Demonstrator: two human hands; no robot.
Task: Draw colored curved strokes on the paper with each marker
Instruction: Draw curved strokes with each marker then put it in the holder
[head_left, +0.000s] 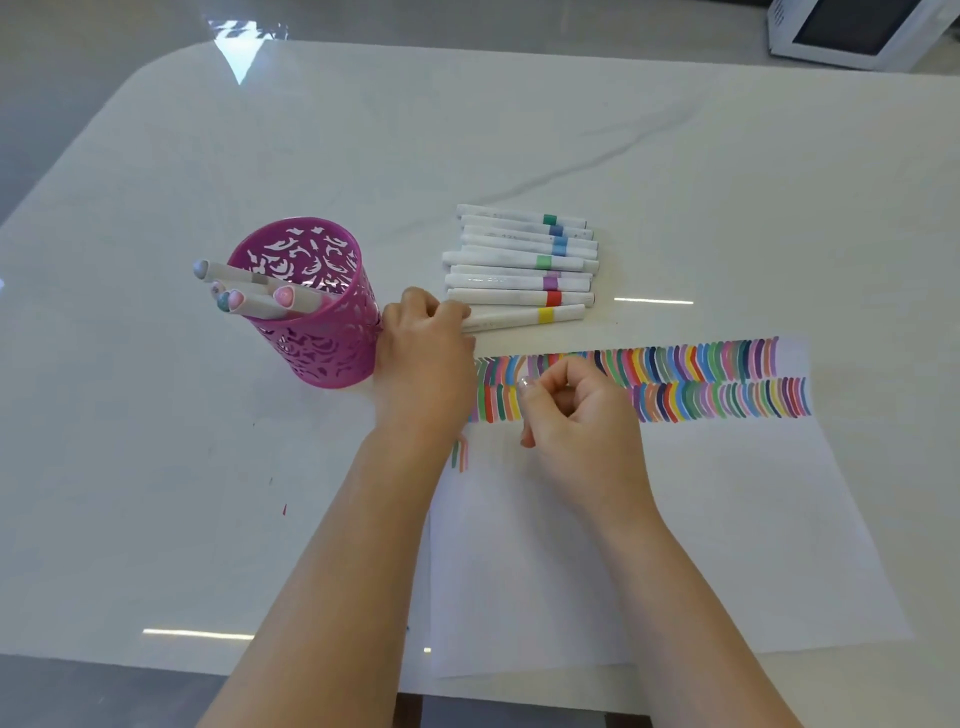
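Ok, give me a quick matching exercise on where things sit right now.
1 pink cup
2 yellow-banded marker
3 red-banded marker
4 right hand

A over the coloured strokes
B held at one end by the left hand
C stands left of the marker row
D lies beside the yellow-banded one, on its far side

Pairs: 1-C, 2-B, 3-D, 4-A

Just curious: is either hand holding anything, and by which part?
The left hand grips the yellow-banded marker by its unbanded end; the right hand is curled, contents unclear.
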